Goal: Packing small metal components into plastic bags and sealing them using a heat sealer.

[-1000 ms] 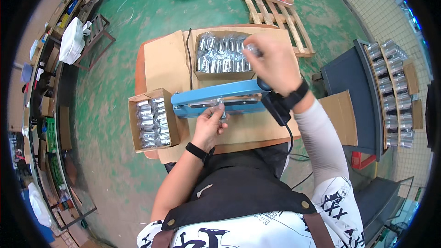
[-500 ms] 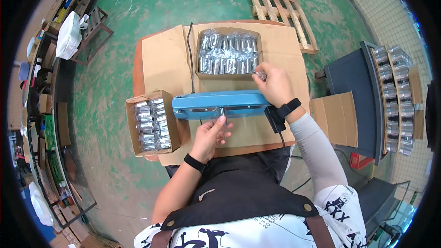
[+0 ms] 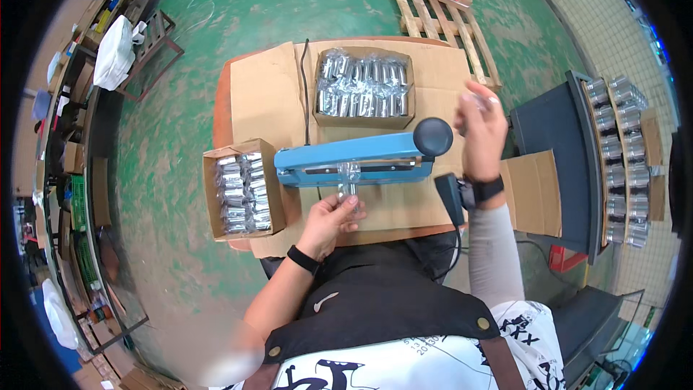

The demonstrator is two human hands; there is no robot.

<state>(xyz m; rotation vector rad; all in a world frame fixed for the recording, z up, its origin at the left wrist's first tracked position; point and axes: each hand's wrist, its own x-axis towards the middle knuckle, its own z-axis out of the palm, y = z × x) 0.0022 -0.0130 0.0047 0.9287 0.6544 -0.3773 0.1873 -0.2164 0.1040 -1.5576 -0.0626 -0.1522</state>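
A blue heat sealer (image 3: 346, 153) with a round black knob (image 3: 433, 136) lies across the cardboard-covered table. My left hand (image 3: 330, 222) is closed on a clear plastic bag (image 3: 349, 172) with a shiny metal cylinder inside. The bag's upper end reaches the sealer's front, below its long arm. To the right of the knob, my right hand (image 3: 482, 130) is raised off the sealer, its fingers curled and partly blurred. Something small and pale shows at its fingertips, too unclear to name. A black cabled device (image 3: 449, 199) hangs by the right wristband.
Bagged cylinders fill an open carton (image 3: 364, 124) behind the sealer and another carton (image 3: 209, 198) at its left. A dark cart (image 3: 548, 126) with rows of metal cylinders (image 3: 613, 173) stands at right. Beyond the table is a wooden pallet (image 3: 433, 22); a black cable (image 3: 304, 94) crosses the cardboard.
My right hand has moved right, away from the sealer's knob end and the back carton, uncovering the knob. My left hand and bag have shifted slightly down, showing more of the bag.
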